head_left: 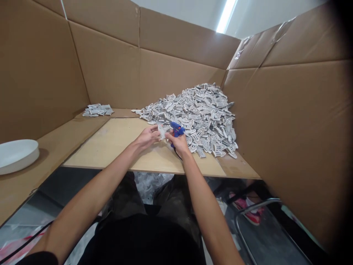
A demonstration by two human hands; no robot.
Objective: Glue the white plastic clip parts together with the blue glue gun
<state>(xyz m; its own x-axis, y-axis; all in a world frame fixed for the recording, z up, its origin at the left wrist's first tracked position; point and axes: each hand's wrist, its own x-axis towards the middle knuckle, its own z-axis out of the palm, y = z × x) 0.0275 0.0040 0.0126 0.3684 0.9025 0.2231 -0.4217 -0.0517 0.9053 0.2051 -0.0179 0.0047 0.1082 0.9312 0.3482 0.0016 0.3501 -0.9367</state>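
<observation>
Near the middle of the table, my left hand pinches a small whitish flat piece between thumb and fingers. My right hand is wrapped round a blue hot glue gun, whose dark cord hangs down below the hand. The right thumb is close to the whitish piece; whether it touches it I cannot tell. Right behind both hands rises a large heap of grey-white slotted flat pieces. Their slotted outlines look alike, with one end rounded or pointed.
A smaller pile of similar pieces lies at the back left. A white round dish stands on the left cardboard. Tall cardboard walls enclose the table. Below right are a metal-framed chair and a pink shoe.
</observation>
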